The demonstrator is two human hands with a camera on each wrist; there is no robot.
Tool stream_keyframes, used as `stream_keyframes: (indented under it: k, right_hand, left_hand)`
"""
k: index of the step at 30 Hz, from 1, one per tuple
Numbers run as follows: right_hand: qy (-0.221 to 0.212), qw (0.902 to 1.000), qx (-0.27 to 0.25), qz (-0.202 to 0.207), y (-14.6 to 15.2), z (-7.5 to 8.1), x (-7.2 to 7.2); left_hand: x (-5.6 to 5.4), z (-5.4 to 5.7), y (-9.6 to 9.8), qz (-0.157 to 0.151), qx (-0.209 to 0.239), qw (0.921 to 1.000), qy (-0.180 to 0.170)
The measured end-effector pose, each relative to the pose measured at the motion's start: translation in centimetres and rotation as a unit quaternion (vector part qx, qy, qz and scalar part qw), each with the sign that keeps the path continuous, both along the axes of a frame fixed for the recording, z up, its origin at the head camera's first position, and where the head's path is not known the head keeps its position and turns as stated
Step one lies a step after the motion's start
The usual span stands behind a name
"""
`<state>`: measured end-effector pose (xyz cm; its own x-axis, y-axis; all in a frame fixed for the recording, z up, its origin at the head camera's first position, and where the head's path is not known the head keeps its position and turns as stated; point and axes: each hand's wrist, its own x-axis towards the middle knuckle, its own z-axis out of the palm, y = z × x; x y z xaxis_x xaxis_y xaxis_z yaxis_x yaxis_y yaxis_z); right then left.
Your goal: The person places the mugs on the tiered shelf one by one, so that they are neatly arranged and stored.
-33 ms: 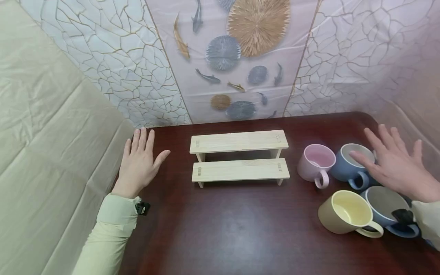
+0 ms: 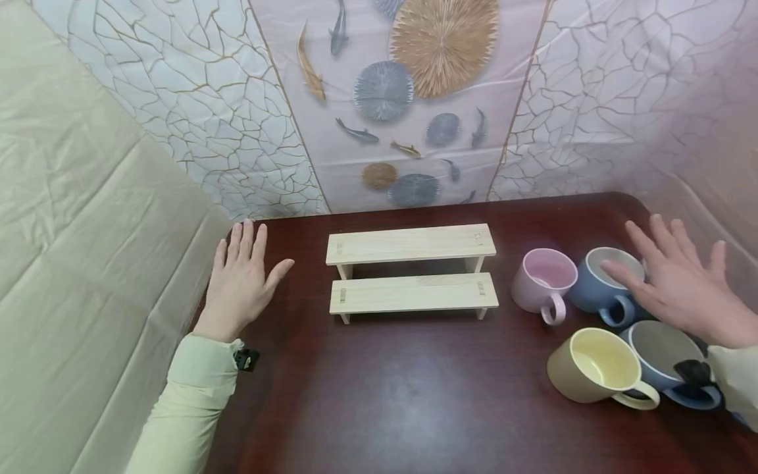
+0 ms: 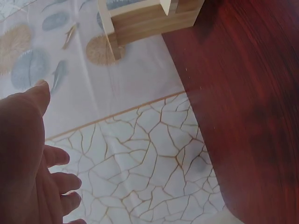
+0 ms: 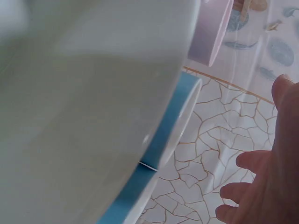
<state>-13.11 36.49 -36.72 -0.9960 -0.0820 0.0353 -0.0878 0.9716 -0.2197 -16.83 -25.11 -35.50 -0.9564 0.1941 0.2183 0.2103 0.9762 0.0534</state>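
Observation:
My left hand [image 2: 237,283] is held flat, fingers straight and thumb spread, at the left side of the table, holding nothing. My right hand [image 2: 681,283] has its fingers spread over the mugs on the right, gripping none of them. Nearest to it are a blue mug [image 2: 592,296] and a second blue mug [image 2: 645,372], which it partly covers. A pink mug [image 2: 527,286] stands left of the first, and a yellow mug [image 2: 568,375] in front. A pale two-step wooden stand [image 2: 414,293] sits mid-table. In the right wrist view, a mug's pale inside [image 4: 93,116] fills much of the picture.
The dark red-brown table [image 2: 379,388] ends at a patterned cloth backdrop [image 2: 237,118]. A beige cloth wall [image 2: 89,263] rises along the left, another on the right. Part of another blue thing shows under the right sleeve [image 2: 734,382].

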Motion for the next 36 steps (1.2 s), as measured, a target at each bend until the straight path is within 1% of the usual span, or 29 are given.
stream_keyframes:
  k: [3,5,7,9,10,11,13,15,18,21,24,26,28,31,34,36]
  right_hand:
    - [-0.003,1.0000,0.003,0.000,0.0,0.1,0.1]
    - [-0.006,0.9999,0.010,-0.001,0.1,0.2,0.3]
    - [0.000,1.0000,0.005,0.002,0.1,0.5,0.8]
    - [0.014,0.9999,-0.005,0.007,0.0,0.8,1.5]
    - [0.027,0.9995,-0.012,0.011,-0.2,0.9,2.1]
    - [0.042,0.9988,-0.022,0.013,-0.4,1.1,2.7]
    - [0.083,0.9956,-0.042,0.013,-1.2,1.3,4.2]
    - [0.124,0.9904,-0.062,0.006,-2.1,1.3,6.0]
    - [0.175,0.9801,-0.094,-0.012,-3.5,0.7,8.6]
    - [0.187,0.9753,-0.112,-0.034,-4.6,-0.4,10.8]
    - [0.167,0.9767,-0.112,-0.076,-5.2,-1.8,12.7]
    - [0.132,0.9782,-0.110,-0.117,-5.5,-2.8,13.8]
    - [0.107,0.9745,-0.115,-0.161,-5.6,-3.7,14.6]
    - [0.079,0.9607,-0.128,-0.233,-6.0,-5.1,15.6]
    - [0.081,0.9419,-0.150,-0.289,-6.3,-6.5,16.3]
    - [0.085,0.9314,-0.166,-0.313,-6.5,-7.2,16.7]
  left_hand:
    - [0.0,-0.7,0.2,-0.001,-0.001,1.0000,-0.004]
    - [0.0,-1.7,0.7,-0.003,0.006,0.9999,-0.011]
    - [0.0,-3.0,1.6,0.001,0.037,0.9992,-0.017]
    - [0.0,-4.3,2.8,0.016,0.092,0.9950,-0.037]
    - [0.0,-5.0,3.4,0.028,0.123,0.9907,-0.051]
    - [0.0,-5.7,4.1,0.042,0.157,0.9847,-0.065]
    - [-0.1,-6.9,5.3,0.074,0.219,0.9679,-0.099]
    - [-0.3,-7.9,6.3,0.100,0.261,0.9516,-0.128]
    - [-0.7,-9.0,7.3,0.125,0.306,0.9314,-0.154]
    - [-0.9,-9.5,7.6,0.138,0.335,0.9178,-0.162]
    - [-1.1,-9.8,8.0,0.142,0.361,0.9082,-0.157]
    - [-1.1,-10.0,8.2,0.143,0.369,0.9062,-0.149]
    - [-1.1,-10.1,8.5,0.139,0.373,0.9062,-0.143]
    - [-1.1,-10.2,8.9,0.133,0.368,0.9094,-0.141]
    - [-1.1,-10.4,9.3,0.128,0.366,0.9110,-0.142]
    - [-1.1,-10.5,9.5,0.128,0.367,0.9105,-0.142]
